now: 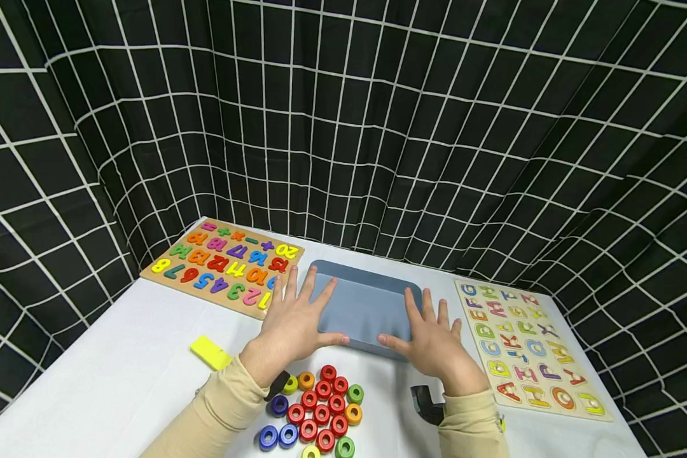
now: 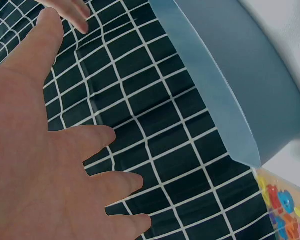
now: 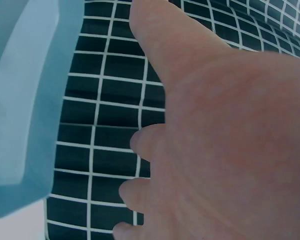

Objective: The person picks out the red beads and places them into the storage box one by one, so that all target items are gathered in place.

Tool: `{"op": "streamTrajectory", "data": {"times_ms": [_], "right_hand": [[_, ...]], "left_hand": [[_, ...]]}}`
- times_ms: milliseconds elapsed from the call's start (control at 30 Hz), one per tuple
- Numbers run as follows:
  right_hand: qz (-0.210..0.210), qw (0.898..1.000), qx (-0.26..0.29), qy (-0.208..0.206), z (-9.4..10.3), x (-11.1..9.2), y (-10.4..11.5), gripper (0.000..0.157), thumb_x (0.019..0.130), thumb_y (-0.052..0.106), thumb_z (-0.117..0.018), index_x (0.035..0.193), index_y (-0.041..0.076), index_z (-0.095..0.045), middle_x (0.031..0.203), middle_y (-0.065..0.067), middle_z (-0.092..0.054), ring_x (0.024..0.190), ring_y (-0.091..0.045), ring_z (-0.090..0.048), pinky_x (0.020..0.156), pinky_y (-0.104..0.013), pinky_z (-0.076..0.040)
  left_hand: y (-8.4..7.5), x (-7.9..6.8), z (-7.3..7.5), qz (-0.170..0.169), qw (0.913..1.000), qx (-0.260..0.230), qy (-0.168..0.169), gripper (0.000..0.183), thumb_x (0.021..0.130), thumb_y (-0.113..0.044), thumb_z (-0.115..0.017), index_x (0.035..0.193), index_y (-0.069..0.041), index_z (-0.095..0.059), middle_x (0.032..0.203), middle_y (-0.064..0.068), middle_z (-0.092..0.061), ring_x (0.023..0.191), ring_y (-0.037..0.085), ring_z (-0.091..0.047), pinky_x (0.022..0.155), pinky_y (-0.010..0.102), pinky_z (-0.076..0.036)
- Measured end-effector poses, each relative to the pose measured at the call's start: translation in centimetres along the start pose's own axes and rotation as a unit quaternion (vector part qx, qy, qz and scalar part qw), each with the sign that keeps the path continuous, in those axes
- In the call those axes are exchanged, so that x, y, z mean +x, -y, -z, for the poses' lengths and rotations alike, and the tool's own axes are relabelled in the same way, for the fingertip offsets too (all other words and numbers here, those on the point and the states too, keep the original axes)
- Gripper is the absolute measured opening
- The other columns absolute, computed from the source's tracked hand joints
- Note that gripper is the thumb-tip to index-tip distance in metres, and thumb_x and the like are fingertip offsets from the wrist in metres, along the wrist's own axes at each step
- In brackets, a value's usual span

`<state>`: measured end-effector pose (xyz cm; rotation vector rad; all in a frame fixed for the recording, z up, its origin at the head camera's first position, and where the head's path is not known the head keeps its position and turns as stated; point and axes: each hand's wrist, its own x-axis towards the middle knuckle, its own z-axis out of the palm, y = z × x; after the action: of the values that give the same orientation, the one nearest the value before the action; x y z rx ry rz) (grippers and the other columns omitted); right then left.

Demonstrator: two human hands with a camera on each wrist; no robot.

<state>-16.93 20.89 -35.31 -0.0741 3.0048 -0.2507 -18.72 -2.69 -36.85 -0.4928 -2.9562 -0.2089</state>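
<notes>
Both hands hover with fingers spread over a blue-grey tray [image 1: 366, 292], holding nothing. My left hand [image 1: 298, 321] is above the tray's left end, its palm facing the camera in the left wrist view. Over the tray's right end is my right hand [image 1: 435, 340], thumb pointing inward toward the left thumb. The tray's side [image 2: 215, 85] shows apart from the left fingers, and its edge [image 3: 45, 100] likewise stands apart from the right fingers. Below the hands, on the white table, lies a cluster of coloured rings [image 1: 322, 413], mostly red, with blue, green, yellow and orange ones.
A wooden number board [image 1: 223, 264] lies at the back left, and a letter board [image 1: 527, 350] with knobbed pieces lies at the right. A yellow block [image 1: 210, 352] sits left of the left forearm. Black gridded curtain [image 1: 343, 127] surrounds the white table [image 1: 120, 356].
</notes>
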Motion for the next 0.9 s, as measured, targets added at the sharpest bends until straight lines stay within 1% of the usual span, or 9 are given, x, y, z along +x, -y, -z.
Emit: {"op": "streamTrajectory", "data": {"times_ms": [167, 367, 433, 533, 600, 667, 767, 833, 900], "right_hand": [[0.007, 1.000, -0.003, 0.007, -0.3, 0.0, 0.7, 0.111, 0.077, 0.081, -0.048, 0.157, 0.016, -0.006, 0.160, -0.027, 0.000, 0.143, -0.056, 0.001, 0.106, -0.078, -0.009], [0.029, 1.000, -0.006, -0.004, -0.2, -0.5, 1.4, 0.108, 0.079, 0.078, -0.049, 0.157, 0.016, -0.006, 0.160, -0.026, -0.002, 0.143, -0.056, -0.002, 0.105, -0.078, -0.011], [0.041, 0.999, 0.001, -0.007, -0.1, -0.7, 1.5, 0.106, 0.080, 0.076, -0.050, 0.157, 0.017, -0.007, 0.160, -0.025, -0.003, 0.143, -0.055, -0.003, 0.106, -0.077, -0.012], [0.078, 0.996, 0.028, -0.024, 0.1, -0.8, 1.7, 0.100, 0.083, 0.068, -0.055, 0.156, 0.017, -0.011, 0.161, -0.023, -0.009, 0.145, -0.051, -0.010, 0.110, -0.072, -0.016], [0.113, 0.991, 0.060, -0.038, 0.1, -0.9, 1.8, 0.090, 0.086, 0.057, -0.061, 0.155, 0.017, -0.020, 0.159, -0.019, -0.022, 0.145, -0.045, -0.022, 0.113, -0.065, -0.023], [0.159, 0.982, 0.095, -0.041, 0.0, -0.9, 2.0, 0.074, 0.089, 0.043, -0.065, 0.150, 0.017, -0.034, 0.150, -0.015, -0.042, 0.137, -0.037, -0.041, 0.110, -0.056, -0.036], [0.230, 0.963, 0.140, -0.005, -0.8, -0.5, 2.2, 0.047, 0.091, 0.024, -0.067, 0.136, 0.016, -0.054, 0.125, -0.005, -0.065, 0.115, -0.021, -0.062, 0.097, -0.042, -0.050], [0.269, 0.951, 0.148, 0.029, -1.8, 0.0, 2.4, 0.035, 0.091, 0.015, -0.066, 0.126, 0.015, -0.063, 0.110, -0.003, -0.071, 0.101, -0.016, -0.066, 0.088, -0.036, -0.054], [0.295, 0.942, 0.151, 0.058, -2.9, 0.6, 2.6, 0.032, 0.090, 0.008, -0.065, 0.121, 0.014, -0.066, 0.103, -0.002, -0.073, 0.095, -0.014, -0.068, 0.084, -0.031, -0.056]], "left_hand": [[-0.1, -0.2, -0.1, -0.004, 1.0000, -0.002, 0.003, 0.101, 0.071, -0.084, -0.051, 0.153, -0.030, -0.025, 0.161, 0.016, -0.018, 0.148, 0.046, -0.008, 0.119, 0.061, -0.007], [0.0, -0.3, 0.1, -0.008, 0.9998, -0.014, 0.006, 0.100, 0.072, -0.081, -0.054, 0.153, -0.029, -0.026, 0.161, 0.016, -0.018, 0.147, 0.047, -0.007, 0.119, 0.060, -0.007], [0.3, -0.1, -0.1, -0.007, 0.9995, -0.026, 0.016, 0.100, 0.074, -0.079, -0.055, 0.154, -0.028, -0.024, 0.161, 0.016, -0.018, 0.147, 0.047, -0.007, 0.119, 0.060, -0.007], [1.2, 0.4, -0.8, 0.007, 0.9970, -0.059, 0.050, 0.104, 0.076, -0.077, -0.056, 0.156, -0.026, -0.013, 0.161, 0.016, -0.016, 0.147, 0.047, -0.005, 0.119, 0.060, -0.009], [2.1, 0.8, -1.7, 0.024, 0.9924, -0.090, 0.080, 0.108, 0.077, -0.075, -0.058, 0.157, -0.025, -0.003, 0.161, 0.017, -0.015, 0.147, 0.047, -0.004, 0.118, 0.061, -0.011], [3.1, 1.1, -2.7, 0.044, 0.9853, -0.125, 0.107, 0.113, 0.078, -0.071, -0.061, 0.156, -0.022, 0.004, 0.161, 0.020, -0.015, 0.147, 0.047, -0.005, 0.117, 0.063, -0.014], [4.5, 1.5, -3.8, 0.067, 0.9737, -0.165, 0.142, 0.115, 0.080, -0.064, -0.064, 0.156, -0.017, 0.008, 0.161, 0.020, -0.015, 0.148, 0.045, -0.008, 0.116, 0.062, -0.019], [5.0, 1.6, -4.2, 0.073, 0.9669, -0.186, 0.159, 0.114, 0.081, -0.061, -0.065, 0.156, -0.013, 0.007, 0.161, 0.017, -0.016, 0.148, 0.043, -0.011, 0.116, 0.061, -0.021], [5.3, 1.8, -4.4, 0.072, 0.9624, -0.198, 0.171, 0.111, 0.083, -0.060, -0.063, 0.155, -0.011, 0.005, 0.161, 0.015, -0.018, 0.149, 0.040, -0.013, 0.117, 0.060, -0.020]]}}
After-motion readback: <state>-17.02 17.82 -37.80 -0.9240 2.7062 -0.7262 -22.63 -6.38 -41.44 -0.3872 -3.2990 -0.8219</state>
